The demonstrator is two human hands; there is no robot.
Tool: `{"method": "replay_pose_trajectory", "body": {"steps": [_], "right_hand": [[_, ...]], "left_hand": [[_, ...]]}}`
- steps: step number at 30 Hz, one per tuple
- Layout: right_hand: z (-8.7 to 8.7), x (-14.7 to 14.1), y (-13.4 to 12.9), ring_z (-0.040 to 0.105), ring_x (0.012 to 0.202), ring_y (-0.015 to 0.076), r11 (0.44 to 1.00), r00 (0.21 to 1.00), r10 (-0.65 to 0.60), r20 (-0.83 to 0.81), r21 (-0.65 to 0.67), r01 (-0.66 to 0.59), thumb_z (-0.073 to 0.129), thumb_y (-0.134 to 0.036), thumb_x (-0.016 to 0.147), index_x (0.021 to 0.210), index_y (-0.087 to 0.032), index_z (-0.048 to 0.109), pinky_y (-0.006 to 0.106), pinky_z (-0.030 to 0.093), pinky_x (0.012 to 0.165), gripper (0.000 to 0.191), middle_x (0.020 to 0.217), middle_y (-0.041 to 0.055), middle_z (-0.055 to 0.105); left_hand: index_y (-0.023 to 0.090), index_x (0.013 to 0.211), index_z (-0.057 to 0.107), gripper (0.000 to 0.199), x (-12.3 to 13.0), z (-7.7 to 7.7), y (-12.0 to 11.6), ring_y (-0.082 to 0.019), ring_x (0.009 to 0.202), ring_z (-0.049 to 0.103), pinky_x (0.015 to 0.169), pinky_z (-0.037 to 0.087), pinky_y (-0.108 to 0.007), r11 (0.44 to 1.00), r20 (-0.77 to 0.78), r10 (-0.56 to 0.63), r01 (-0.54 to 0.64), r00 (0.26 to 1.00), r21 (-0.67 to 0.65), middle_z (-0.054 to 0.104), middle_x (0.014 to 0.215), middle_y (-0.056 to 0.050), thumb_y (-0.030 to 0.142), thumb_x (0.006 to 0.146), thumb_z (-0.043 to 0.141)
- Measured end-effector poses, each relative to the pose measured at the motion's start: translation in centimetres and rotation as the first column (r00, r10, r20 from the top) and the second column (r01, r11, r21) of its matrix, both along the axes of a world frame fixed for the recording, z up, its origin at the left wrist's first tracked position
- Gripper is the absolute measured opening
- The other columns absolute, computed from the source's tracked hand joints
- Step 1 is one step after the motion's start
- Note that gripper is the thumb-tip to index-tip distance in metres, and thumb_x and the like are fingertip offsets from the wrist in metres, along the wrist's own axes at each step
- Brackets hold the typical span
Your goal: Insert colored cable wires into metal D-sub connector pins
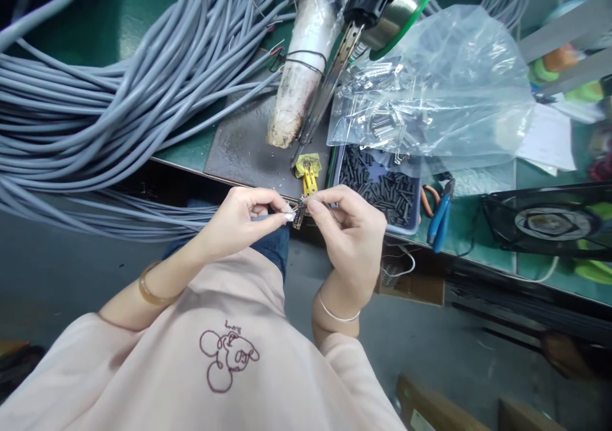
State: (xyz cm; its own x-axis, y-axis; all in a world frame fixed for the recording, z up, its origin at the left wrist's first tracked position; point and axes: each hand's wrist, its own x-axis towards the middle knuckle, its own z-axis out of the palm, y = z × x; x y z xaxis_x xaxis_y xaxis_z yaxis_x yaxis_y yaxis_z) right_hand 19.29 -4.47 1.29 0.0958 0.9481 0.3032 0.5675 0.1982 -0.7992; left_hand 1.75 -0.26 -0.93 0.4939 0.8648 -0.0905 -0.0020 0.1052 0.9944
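- Pinched between my two hands is a small connector (299,212): my left hand (243,217) closes thumb and forefinger on the grey cable end that runs into it, and my right hand (349,227) clamps thumb and forefinger on its other side.
- Both hands are curled shut around the piece, fingertips almost meeting over it, so little of it shows.
- I take the blue tray (380,185) of black sleeves as my landmark: the connector hangs just left of its near-left corner, off the bench edge and above my lap.
- Its long axis seems to tilt from upper right to lower left, nearly upright in the view; I cannot tell which end carries the pins.
- My right hand is the nearer one to the tray, my left lies farther left of it.
- Yellow clip (307,171): just left of the tray, right above the connector.
- Blue pliers (440,213): just right of the tray.
- Clear bag (444,87) of metal parts: overlaps the tray's far side.
- Grey cable bundle (109,106): well left of the tray.
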Motion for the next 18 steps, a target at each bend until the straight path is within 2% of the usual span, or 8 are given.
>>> {"method": "replay_pose_trajectory", "body": {"steps": [4, 10, 15, 18], "right_hand": [[0.1, -0.33, 0.01, 0.048, 0.054, 0.0066, 0.998, 0.998, 0.062, 0.029, -0.009, -0.062, 0.067, -0.016, 0.09, 0.075, -0.019, 0.067, 0.021, 0.036, 0.05, 0.015, 0.07, -0.0038, 0.065], [-0.03, -0.32, -0.1, 0.042, 0.052, 0.0055, 0.998, 0.998, -0.048, -0.03, 0.026, 0.048, 0.068, -0.017, 0.091, 0.075, -0.02, 0.067, 0.021, 0.032, 0.048, 0.015, 0.071, -0.0044, 0.063], [0.02, -0.39, 0.06, 0.044, 0.053, 0.0063, 1.0, 0.999, 0.021, 0.024, 0.005, -0.021, 0.067, -0.016, 0.091, 0.076, -0.02, 0.066, 0.022, 0.034, 0.049, 0.016, 0.069, -0.0044, 0.062], [-0.15, -0.74, -0.04, 0.053, 0.057, 0.008, 0.997, 0.993, 0.073, 0.092, 0.002, -0.073, 0.067, -0.016, 0.092, 0.078, -0.021, 0.067, 0.022, 0.041, 0.053, 0.015, 0.072, -0.0033, 0.067]], "left_hand": [[0.015, 0.074, 0.072, 0.006, -0.06, -0.11, 0.06, -0.007, 0.046, 0.047, 0.046, 0.041, -0.021, 1.0, 0.009, -0.001, 0.001, 1.0, -0.006, 0.06, 0.056, 0.003, 0.019, 0.079, 0.072], [0.014, 0.077, 0.072, 0.009, -0.27, -0.03, 0.07, -0.007, 0.048, 0.047, 0.047, 0.041, -0.02, 1.0, -0.021, -0.012, 0.011, 1.0, -0.018, 0.06, 0.057, 0.003, 0.022, 0.081, 0.07], [0.014, 0.077, 0.07, 0.01, -0.37, -0.04, 0.07, -0.006, 0.048, 0.045, 0.049, 0.041, -0.02, 0.999, -0.032, -0.028, 0.027, 0.999, -0.031, 0.055, 0.055, 0.005, 0.022, 0.082, 0.069], [0.015, 0.079, 0.067, 0.004, -0.39, -0.39, 0.11, -0.005, 0.05, 0.042, 0.048, 0.037, -0.019, 1.0, -0.01, -0.013, 0.013, 1.0, -0.008, 0.052, 0.057, 0.006, 0.018, 0.079, 0.069]]}}
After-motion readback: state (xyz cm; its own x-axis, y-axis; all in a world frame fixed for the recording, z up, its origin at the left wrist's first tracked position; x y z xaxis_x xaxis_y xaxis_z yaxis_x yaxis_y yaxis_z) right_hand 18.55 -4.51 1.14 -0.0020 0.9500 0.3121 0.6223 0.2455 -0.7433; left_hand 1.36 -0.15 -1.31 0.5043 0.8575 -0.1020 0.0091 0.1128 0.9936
